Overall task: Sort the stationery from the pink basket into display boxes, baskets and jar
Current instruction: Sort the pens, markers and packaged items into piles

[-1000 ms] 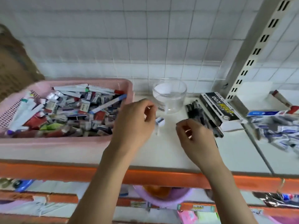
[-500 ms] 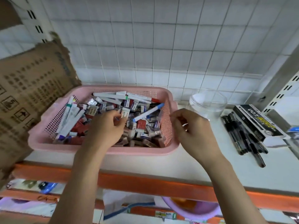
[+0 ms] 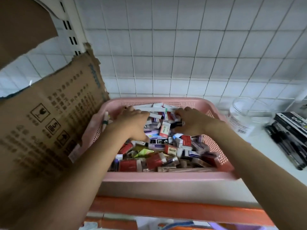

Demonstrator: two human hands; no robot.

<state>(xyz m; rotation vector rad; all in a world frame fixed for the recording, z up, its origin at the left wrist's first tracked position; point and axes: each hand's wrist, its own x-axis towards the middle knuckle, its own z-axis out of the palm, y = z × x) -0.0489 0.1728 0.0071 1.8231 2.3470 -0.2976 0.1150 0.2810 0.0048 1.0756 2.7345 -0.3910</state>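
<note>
Far left of both hands, a torn brown cardboard flap (image 3: 49, 123), matte and corrugated, printed with handling symbols, leaning against the left wall of the basket (image 3: 166, 177). Basket: pink plastic, rectangular with rounded corners, walls pierced in a fine mesh, smooth solid rim, sitting on a white shelf (image 3: 274, 156) with an orange front edge. Inside, under and around both hands, a heaped jumble of stationery (image 3: 159, 155): small boxy erasers in glossy sleeves of red, white, purple and blue, one green wedge-shaped packet, long white pens lying across the far side, more pens stood against the left wall just left of the left hand. Left hand (image 3: 132, 125) deep in the pile, palm down, fingers reaching toward the far wall and buried among pieces; whether anything is pinched, cannot tell. Right hand (image 3: 191, 121) just right of it, also palm down on the heap, fingers curled over small pieces near a dark item; grip unclear. Right of the right hand, outside the basket, a clear round jar (image 3: 249, 113), glossy, wide-mouthed, with a barcode label. Further right, black pens (image 3: 287, 146) lying loose on the shelf beside a black box (image 3: 294, 122).
</note>
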